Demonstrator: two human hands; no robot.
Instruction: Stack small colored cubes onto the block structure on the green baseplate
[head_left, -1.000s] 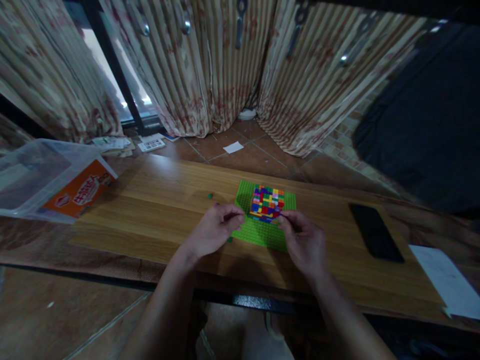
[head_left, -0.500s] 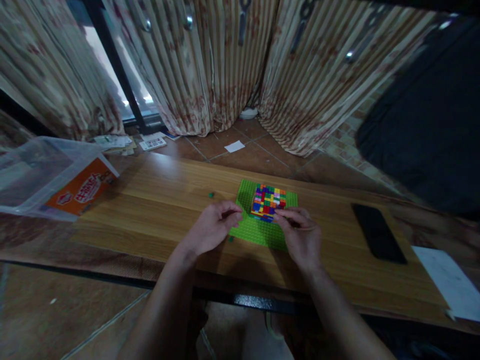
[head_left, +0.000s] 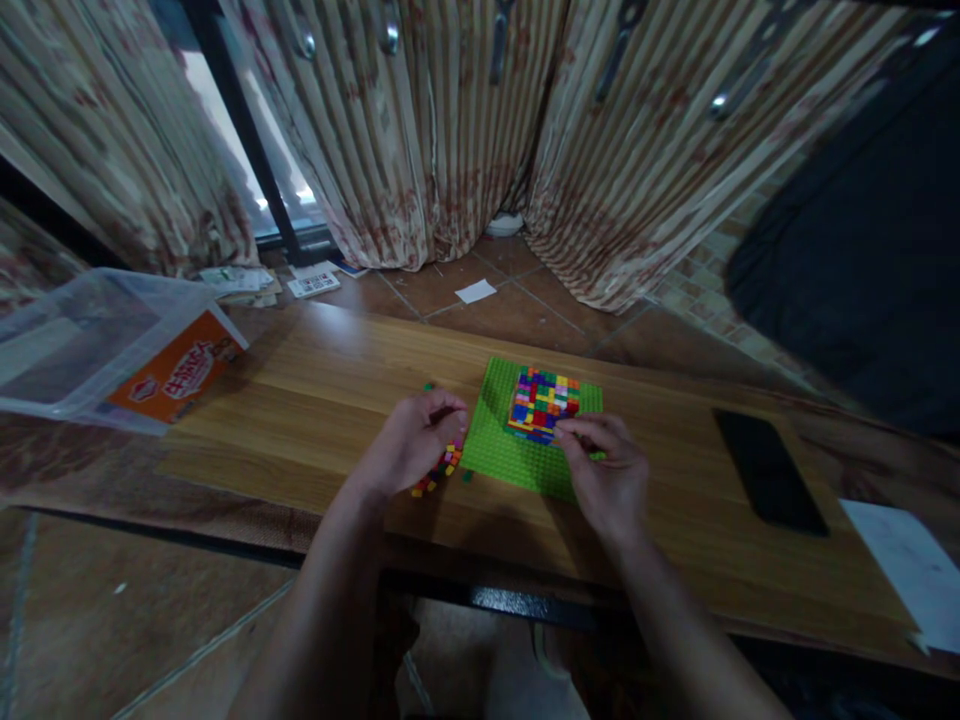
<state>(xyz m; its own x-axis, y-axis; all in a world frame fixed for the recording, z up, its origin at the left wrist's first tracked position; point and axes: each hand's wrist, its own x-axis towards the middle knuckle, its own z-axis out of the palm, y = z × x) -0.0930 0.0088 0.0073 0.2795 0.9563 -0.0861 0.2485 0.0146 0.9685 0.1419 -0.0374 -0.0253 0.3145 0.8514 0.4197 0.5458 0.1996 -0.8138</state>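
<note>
A green studded baseplate (head_left: 501, 450) lies on the wooden table (head_left: 300, 420). On its far half stands a block of many small coloured bricks (head_left: 545, 402). My right hand (head_left: 604, 472) rests on the plate's near right side, fingers curled, its fingertips pinched at the block's near edge. My left hand (head_left: 412, 440) sits just left of the plate with its fingers curled in. A small strip of coloured bricks (head_left: 439, 470) lies on the table under its fingers. Whether the fingers grip it is hidden.
A clear plastic tub with an orange label (head_left: 120, 350) stands at the table's left end. A black phone (head_left: 769, 470) lies to the right, with a white sheet (head_left: 907, 570) beyond it. A tiny green brick (head_left: 428, 386) lies near the left hand. Curtains hang behind.
My left hand has drawn away from the plate's left edge, and a strip of coloured bricks now shows beneath it. My right hand stays at the block.
</note>
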